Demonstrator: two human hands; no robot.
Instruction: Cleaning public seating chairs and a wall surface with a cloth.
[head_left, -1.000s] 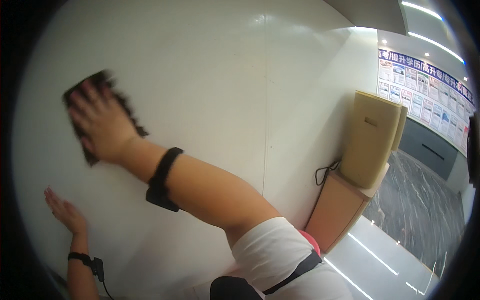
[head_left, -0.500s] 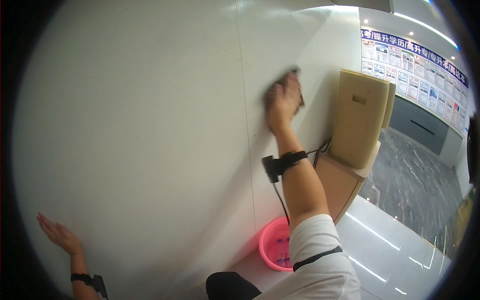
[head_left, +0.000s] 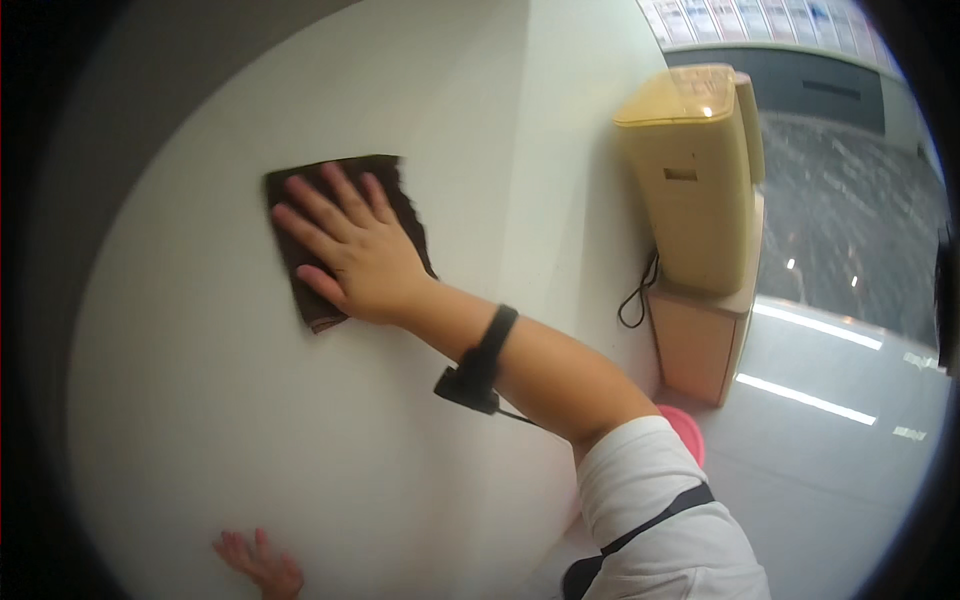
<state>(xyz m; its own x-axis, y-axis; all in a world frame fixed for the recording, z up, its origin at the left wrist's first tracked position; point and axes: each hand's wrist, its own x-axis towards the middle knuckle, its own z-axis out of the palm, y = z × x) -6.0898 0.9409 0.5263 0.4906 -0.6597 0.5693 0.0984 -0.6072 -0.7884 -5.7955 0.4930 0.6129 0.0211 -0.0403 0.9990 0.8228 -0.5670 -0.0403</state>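
My right hand (head_left: 365,255) lies flat, fingers spread, on a dark brown cloth (head_left: 290,248). The cloth is pressed against a broad white panel (head_left: 200,380), which looks like a wall, and its edges stick out around the fingers. Around my right wrist is a black strap (head_left: 482,365) with a small box and a cable. Low on the left, my left hand (head_left: 262,565) has its fingers apart and holds nothing. It is near the white surface; whether it touches is unclear.
A cream-yellow box-shaped appliance (head_left: 690,190) stands on a beige cabinet (head_left: 695,345) to the right, with a black cord (head_left: 635,300) hanging beside it. A pink basin (head_left: 685,435) is partly hidden behind my right arm. Glossy floor (head_left: 800,480) extends at the right.
My right hand has moved left across the white surface with the cloth. My left hand shows lower and further right in the picture. The view has shifted too.
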